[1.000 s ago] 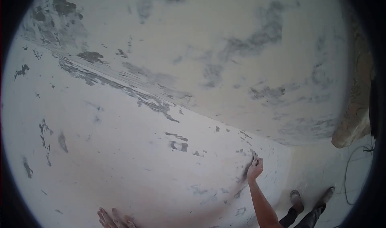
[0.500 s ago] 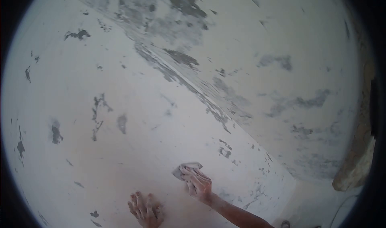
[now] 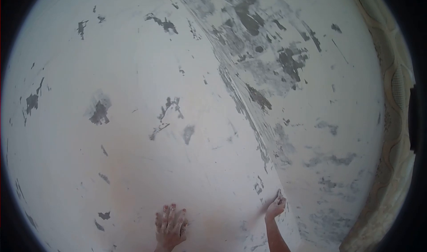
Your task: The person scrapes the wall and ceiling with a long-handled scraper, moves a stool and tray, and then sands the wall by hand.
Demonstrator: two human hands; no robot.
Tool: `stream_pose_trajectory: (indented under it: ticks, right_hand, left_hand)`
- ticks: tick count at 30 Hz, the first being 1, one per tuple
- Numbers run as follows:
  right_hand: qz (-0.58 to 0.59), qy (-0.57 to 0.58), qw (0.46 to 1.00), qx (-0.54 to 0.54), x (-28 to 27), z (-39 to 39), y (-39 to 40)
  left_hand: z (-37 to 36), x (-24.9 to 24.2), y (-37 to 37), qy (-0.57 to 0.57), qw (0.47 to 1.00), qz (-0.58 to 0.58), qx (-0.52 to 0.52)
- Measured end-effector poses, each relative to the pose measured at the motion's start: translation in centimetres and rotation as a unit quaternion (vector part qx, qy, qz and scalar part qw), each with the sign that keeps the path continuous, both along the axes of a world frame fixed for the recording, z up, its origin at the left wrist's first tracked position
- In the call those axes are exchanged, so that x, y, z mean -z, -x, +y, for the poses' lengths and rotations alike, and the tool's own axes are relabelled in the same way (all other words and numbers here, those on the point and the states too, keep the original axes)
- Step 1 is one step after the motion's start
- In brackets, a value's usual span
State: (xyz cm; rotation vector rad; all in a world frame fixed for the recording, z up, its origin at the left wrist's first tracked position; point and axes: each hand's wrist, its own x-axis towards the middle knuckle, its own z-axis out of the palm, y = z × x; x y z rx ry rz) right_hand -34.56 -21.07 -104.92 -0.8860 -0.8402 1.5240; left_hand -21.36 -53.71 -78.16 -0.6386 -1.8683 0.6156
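Note:
My left hand [image 3: 171, 227] lies flat on the white wall [image 3: 133, 163], its fingers spread and dusted with white powder, with nothing in it. Close to the corner line between two wall faces, my right hand [image 3: 275, 206] is closed on a thin grey pad [image 3: 279, 193], of which only a small edge shows above the fingers. Grey patches mark the wall above both hands and along the corner.
The second wall face [image 3: 356, 87] on the right carries many grey smears and patches. A carved, wavy beige moulding [image 3: 389, 92] runs down the far right edge.
My right hand has moved right with the pad, up to the corner line. My left hand stays flat on the wall. The view has turned, bringing more of the moulding into sight.

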Motion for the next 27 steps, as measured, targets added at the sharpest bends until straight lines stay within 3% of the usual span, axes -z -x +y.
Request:
stream_pose_trajectory:
  ticks: [3,5,7,10,13,16,18,20,21,23,24,26,27]
  right_hand:
    - [0.025,-0.056,0.997,0.041,-8.2,-0.3,0.6]
    - [0.149,-0.057,0.987,0.02,-16.1,-0.4,0.5]
    - [0.248,-0.17,0.952,0.051,-22.9,0.4,2.1]
    - [0.239,-0.263,0.934,0.027,-33.8,1.2,2.2]
    - [0.252,-0.357,0.899,-0.021,-40.9,-0.8,0.0]
    - [0.194,-0.439,0.871,-0.106,-40.9,-4.9,-3.7]
    - [0.18,-0.522,0.826,-0.117,-36.5,-6.2,-3.1]
    - [0.19,-0.61,0.768,-0.046,-32.4,-7.3,-3.7]
    - [0.189,-0.609,0.769,-0.045,-31.0,-7.4,-4.1]
    - [0.191,-0.705,0.682,-0.04,-29.2,-6.8,-4.9]
    - [0.192,-0.703,0.684,-0.038,-29.5,-5.8,-4.9]
    - [0.191,-0.782,0.591,-0.046,-31.7,-2.8,-4.4]
    - [0.193,-0.766,0.612,-0.044,-32.9,-1.4,-3.4]
  left_hand:
    - [-0.7,0.1,0.3,0.008,0.999,-0.024,0.022]
    - [-0.5,-0.1,0.0,0.008,0.999,-0.025,0.023]
    - [-0.6,-0.3,-0.3,0.001,0.999,-0.033,0.024]
    - [-0.5,-0.7,-0.4,-0.002,0.999,-0.041,0.031]
    - [-0.7,-0.6,-0.2,-0.004,0.999,-0.036,0.039]
    - [-0.6,-0.8,-0.5,-0.013,0.998,-0.034,0.042]
    - [-0.5,-0.9,-0.6,-0.02,0.998,-0.034,0.044]
    - [-0.4,-0.8,-0.5,-0.026,0.998,-0.035,0.048]
    - [-0.3,-0.7,-0.4,-0.025,0.998,-0.036,0.05]
    - [-0.3,-0.6,-0.1,-0.025,0.996,-0.055,0.067]
    - [-0.4,-0.6,-0.1,-0.022,0.996,-0.053,0.067]
    - [-0.3,-0.6,-0.2,-0.021,0.997,-0.048,0.061]
    - [-0.4,-0.7,-0.2,-0.021,0.997,-0.047,0.062]
